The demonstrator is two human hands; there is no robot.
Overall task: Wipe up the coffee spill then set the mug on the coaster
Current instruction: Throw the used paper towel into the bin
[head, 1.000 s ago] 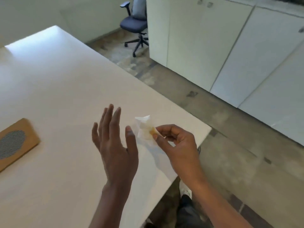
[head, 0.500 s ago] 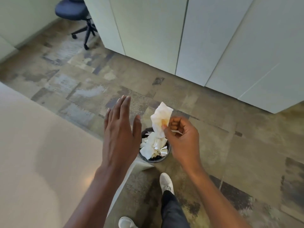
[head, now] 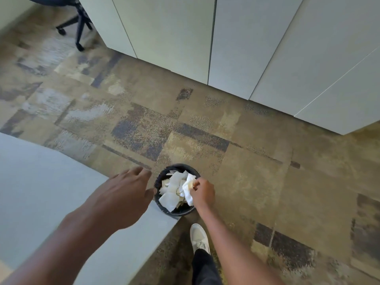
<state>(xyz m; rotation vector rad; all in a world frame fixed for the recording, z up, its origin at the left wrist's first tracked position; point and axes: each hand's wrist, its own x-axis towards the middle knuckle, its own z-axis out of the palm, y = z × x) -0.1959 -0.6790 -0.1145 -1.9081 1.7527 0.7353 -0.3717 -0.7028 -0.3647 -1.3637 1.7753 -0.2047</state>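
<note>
My right hand point(head: 202, 192) pinches a crumpled white tissue point(head: 188, 189) with a brown coffee stain, low over the mouth of a small black wastebasket point(head: 164, 209) on the floor. Several white paper scraps fill the basket. Over the corner of the white table point(head: 30, 182) hovers my left hand point(head: 125, 194), palm down, fingers loosely spread, holding nothing. Neither the mug nor the coaster is in view.
The wastebasket stands on patterned carpet just off the table's corner. My white shoe point(head: 199, 237) is planted right below the basket. White cabinet doors point(head: 236, 48) run along the far side. The base of an office chair point(head: 76, 23) shows at the top left.
The view swung from the tabletop down to the floor. My right hand carried the stained tissue off the table and lowered it to the wastebasket. My left hand dropped toward the table corner.
</note>
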